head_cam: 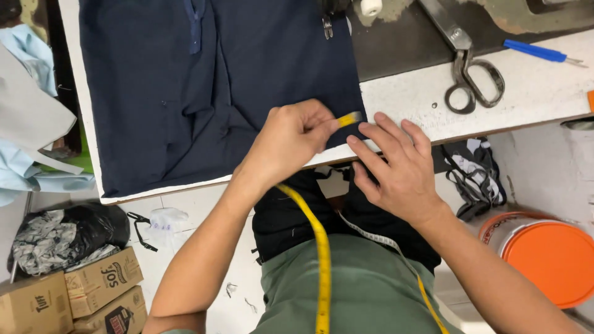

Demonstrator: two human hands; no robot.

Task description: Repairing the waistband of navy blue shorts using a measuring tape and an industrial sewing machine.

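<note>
A dark navy garment (204, 86) lies spread on a white table (421, 99). My left hand (291, 139) pinches the metal-tipped end of a yellow measuring tape (322, 260) at the garment's near right corner. The tape runs down from that hand over my green shirt. My right hand (396, 170) rests flat, fingers apart, on the table edge just right of the tape's end, fingertips touching the garment's corner.
Large metal scissors (473, 77) and a blue pen-like tool (538, 52) lie on the table's right part. An orange-lidded bucket (550, 253) stands at the lower right floor. Cardboard boxes (74, 297) and a black bag (68, 235) sit at lower left.
</note>
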